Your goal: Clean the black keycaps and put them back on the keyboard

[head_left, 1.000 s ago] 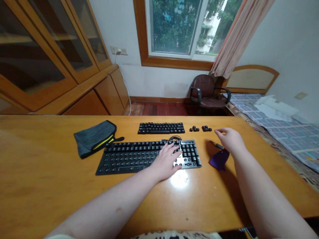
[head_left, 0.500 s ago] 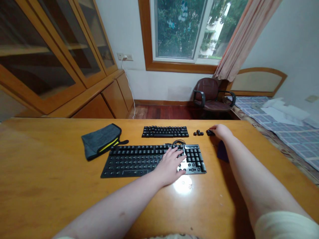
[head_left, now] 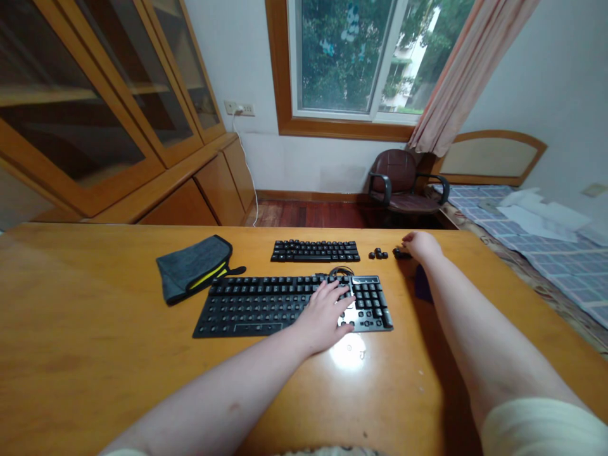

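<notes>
A black keyboard lies on the wooden desk, with most of its main area showing bare switches and its number pad still capped. My left hand rests flat over its right-centre part, fingers spread. Behind it sits a neat block of loose black keycaps. To the right is a small cluster of keycaps. My right hand is at a further group of keycaps, its fingertips pinched together just above them. Whatever is between those fingertips is too small to make out.
A folded grey cloth with yellow lining lies left of the keyboard. Partly hidden by my right forearm is a dark purple object. A cable is bunched behind the keyboard. Past the desk stand a chair and a bed.
My right hand has shifted slightly right and up from the right-hand keycap group. My left hand stays in place on the keyboard.
</notes>
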{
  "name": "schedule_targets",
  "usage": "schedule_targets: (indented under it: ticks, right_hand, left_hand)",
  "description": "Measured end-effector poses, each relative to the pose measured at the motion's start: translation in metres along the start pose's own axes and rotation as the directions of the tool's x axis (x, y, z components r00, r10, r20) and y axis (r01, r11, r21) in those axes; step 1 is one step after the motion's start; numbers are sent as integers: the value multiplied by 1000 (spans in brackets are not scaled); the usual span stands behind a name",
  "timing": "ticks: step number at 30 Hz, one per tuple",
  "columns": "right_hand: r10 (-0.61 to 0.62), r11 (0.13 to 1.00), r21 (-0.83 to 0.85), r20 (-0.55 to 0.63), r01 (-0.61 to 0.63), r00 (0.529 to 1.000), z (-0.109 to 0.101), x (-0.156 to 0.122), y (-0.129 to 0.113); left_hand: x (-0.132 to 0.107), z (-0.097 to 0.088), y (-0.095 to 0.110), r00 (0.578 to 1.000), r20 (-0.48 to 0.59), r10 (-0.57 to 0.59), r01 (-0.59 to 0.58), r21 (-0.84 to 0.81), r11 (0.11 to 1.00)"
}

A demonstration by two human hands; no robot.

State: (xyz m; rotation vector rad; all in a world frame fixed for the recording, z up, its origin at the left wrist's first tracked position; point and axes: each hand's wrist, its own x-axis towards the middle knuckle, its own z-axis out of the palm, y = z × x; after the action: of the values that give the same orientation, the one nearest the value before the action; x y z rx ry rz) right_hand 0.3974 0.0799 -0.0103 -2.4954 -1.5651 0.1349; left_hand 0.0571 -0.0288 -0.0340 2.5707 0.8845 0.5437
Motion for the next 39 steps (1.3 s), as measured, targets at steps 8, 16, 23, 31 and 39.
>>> schedule_targets:
  ticks: [8,16,23,31,39]
  right_hand:
    - [-69,969,202,-340,145,938,-52,-75,-40]
    - [-152,694,701,-81,165,985,-33,-206,-91]
    - [-161,571,814,-21,110,987,-4,-227,-104]
    - [-206,424,896,-50,135,977,9,-220,-98]
    - [-76,272,954,-110,127,991,29,-208,-89]
  left_hand:
    - [3,0,-2,995,-86,-57,51,-68,996]
    - [0,-5,4,951,-279,-136,10,-410,912]
    - [1,-5,7,932,-318,-176,-18,-525,851]
    - [4,-1,6,895,-297,-334,86,-620,780]
    - [7,0,7,879,-266,-396,101,-708,699]
